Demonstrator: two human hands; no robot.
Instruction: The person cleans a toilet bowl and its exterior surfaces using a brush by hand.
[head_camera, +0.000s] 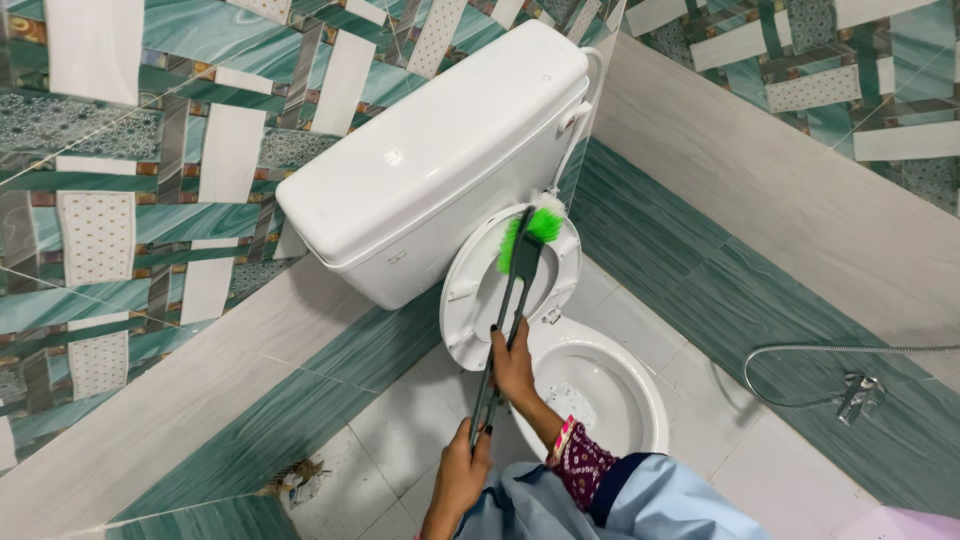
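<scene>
At six o'clock, nearest you: your left hand (462, 470) clamped on the long dark-handled brush (505, 315); your right hand (513, 365) gripping it higher. At twelve o'clock: its green-and-white bristles pressed against the raised white plastic toilet seat (462, 300), white cistern (440, 150) behind.

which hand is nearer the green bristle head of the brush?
Right. The right hand grips the brush handle higher up, closer to the green bristle head. The left hand holds the handle's low end, farther away.
</scene>
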